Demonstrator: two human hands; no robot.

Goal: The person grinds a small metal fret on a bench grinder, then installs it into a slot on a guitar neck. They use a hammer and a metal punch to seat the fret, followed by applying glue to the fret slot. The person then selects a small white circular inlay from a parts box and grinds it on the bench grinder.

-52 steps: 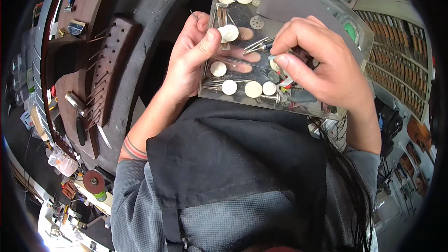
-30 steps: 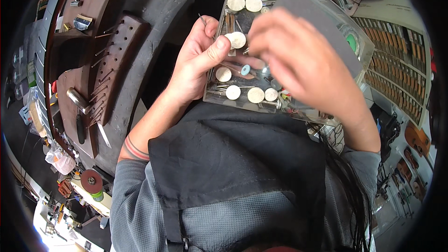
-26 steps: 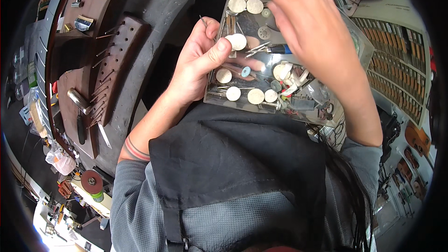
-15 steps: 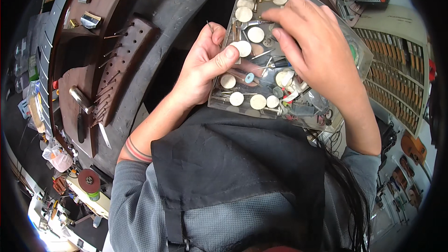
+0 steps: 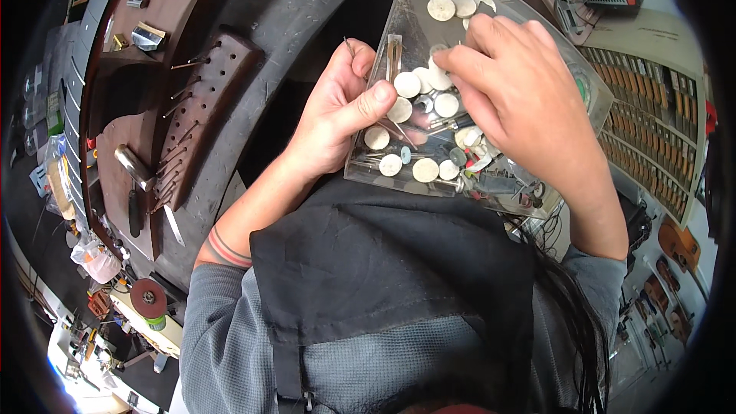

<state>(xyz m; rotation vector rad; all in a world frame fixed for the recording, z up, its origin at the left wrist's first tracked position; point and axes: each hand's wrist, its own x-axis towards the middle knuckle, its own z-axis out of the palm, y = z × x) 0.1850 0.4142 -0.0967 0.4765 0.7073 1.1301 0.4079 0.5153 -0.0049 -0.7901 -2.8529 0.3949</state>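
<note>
Two bare hands work over a clear plastic case held above the person's dark apron, in front of the dark bench. The left hand grips the case at its near left edge: the thumb lies flat over the rim and presses down beside the white felt discs, while the other fingers curl beneath the case wall. A thin metal pin stands up between those left fingers, held against the case edge. The right hand reaches in from the right side with its fingers bent downward into the tray; the fingertips sit among the discs near the middle of the case. Whether they pinch a single disc cannot be told, as the hand covers the contact.

The case holds many round white felt wheels on thin shanks, plus a few small coloured bits along its near edge. One narrow slot near the left wall carries slim metal rods.

On the bench, toward its left edge, a brown wooden block drilled with holes carries several upright pins. Just left of it lies a metal-headed tool on a brown board. A rack of small drawers stands at the right.
</note>
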